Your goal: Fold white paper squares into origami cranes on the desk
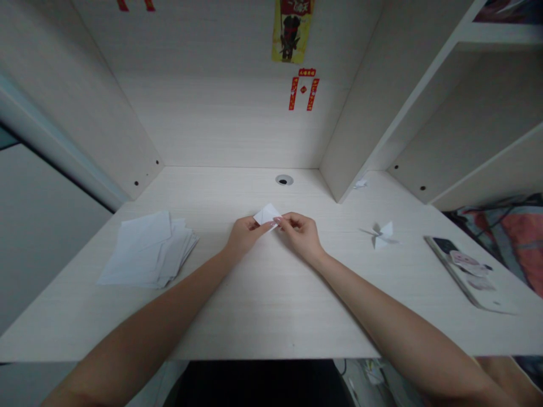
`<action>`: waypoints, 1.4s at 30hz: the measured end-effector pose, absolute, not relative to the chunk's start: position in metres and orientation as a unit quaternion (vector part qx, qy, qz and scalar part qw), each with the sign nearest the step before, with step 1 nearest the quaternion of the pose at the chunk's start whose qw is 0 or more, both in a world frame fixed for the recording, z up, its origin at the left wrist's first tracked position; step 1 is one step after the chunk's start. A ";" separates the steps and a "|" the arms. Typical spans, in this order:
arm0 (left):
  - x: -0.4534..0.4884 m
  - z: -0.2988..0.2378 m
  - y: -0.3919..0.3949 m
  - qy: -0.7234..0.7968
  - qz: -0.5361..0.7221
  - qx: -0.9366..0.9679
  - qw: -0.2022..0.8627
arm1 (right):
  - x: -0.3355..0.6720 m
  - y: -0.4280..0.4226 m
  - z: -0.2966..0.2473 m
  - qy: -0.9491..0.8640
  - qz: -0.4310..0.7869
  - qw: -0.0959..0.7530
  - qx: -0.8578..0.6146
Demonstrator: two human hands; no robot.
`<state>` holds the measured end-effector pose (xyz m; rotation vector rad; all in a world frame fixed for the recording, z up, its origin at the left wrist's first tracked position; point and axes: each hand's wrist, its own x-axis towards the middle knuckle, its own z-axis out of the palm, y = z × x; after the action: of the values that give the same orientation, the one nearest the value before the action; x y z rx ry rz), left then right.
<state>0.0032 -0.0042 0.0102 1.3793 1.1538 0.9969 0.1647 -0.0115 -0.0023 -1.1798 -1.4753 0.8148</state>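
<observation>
A small folded piece of white paper (266,215) is held just above the pale wooden desk (271,294), near its middle. My left hand (245,234) pinches its lower left side with fingers closed. My right hand (301,232) pinches its lower right edge, fingertips meeting those of the left hand. Both forearms reach in from the near edge.
A loose stack of white paper sheets (148,251) lies at the left. A finished folded paper crane (382,235) sits at the right, with a smaller paper scrap (360,183) behind it. A phone with stickers (469,270) lies far right. A cable hole (284,180) is at the back.
</observation>
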 end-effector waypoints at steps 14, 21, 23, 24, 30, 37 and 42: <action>0.003 0.006 -0.001 0.473 0.417 0.605 0.486 | 0.166 -0.003 -0.009 -0.569 0.388 0.540 -0.484; 0.000 0.007 -0.002 0.490 0.422 0.600 0.471 | 0.166 -0.004 -0.002 -0.550 0.457 0.535 -0.450; 0.000 0.007 -0.003 0.487 0.423 0.598 0.476 | 0.165 -0.004 -0.004 -0.548 0.472 0.531 -0.442; 0.000 0.006 -0.003 0.485 0.424 0.597 0.479 | 0.165 -0.004 -0.004 -0.547 0.475 0.529 -0.443; 0.001 0.004 -0.001 0.474 0.417 0.591 0.501 | 0.165 -0.004 -0.005 -0.538 0.495 0.511 -0.452; 0.000 0.000 0.003 0.461 0.430 0.596 0.497 | 0.166 -0.005 -0.003 -0.536 0.511 0.513 -0.435; 0.000 -0.003 0.006 0.459 0.440 0.591 0.496 | 0.166 -0.006 -0.002 -0.546 0.488 0.511 -0.450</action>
<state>0.0003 0.0060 -0.0033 1.4314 1.1130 1.0651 0.1661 -0.0056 -0.0019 -1.0827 -1.3141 1.1741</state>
